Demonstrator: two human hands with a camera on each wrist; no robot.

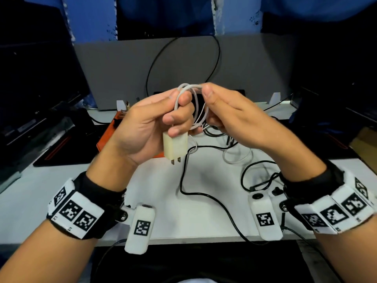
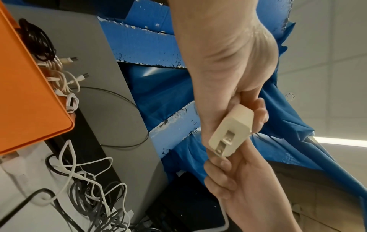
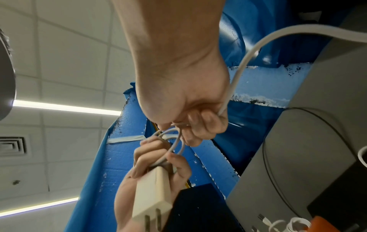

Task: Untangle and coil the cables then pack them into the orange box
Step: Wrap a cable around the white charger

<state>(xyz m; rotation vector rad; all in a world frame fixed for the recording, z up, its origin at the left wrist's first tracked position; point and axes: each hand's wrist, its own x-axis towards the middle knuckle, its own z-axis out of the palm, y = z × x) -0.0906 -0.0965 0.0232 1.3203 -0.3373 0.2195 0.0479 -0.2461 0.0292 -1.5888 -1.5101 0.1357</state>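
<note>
Above the desk, left hand: we are gripping the white charger, fingers curled round its top, prongs pointing down toward us.
Right hand: we are pinching the white cable between thumb and fingers, forming loops just beside the left fingers.
Key relation: the coil is sitting directly above the charger, its loops standing upright between both hands; the loose tail is dropping down to the right, so we judge the right hand is the one to feed the next loop.
Box: it is lying behind and below the left hand, coiled cables already showing at its rim.
In the way: a tangle of black and white cables is lying on the desk under the right hand, and the tail may snag there.
</note>
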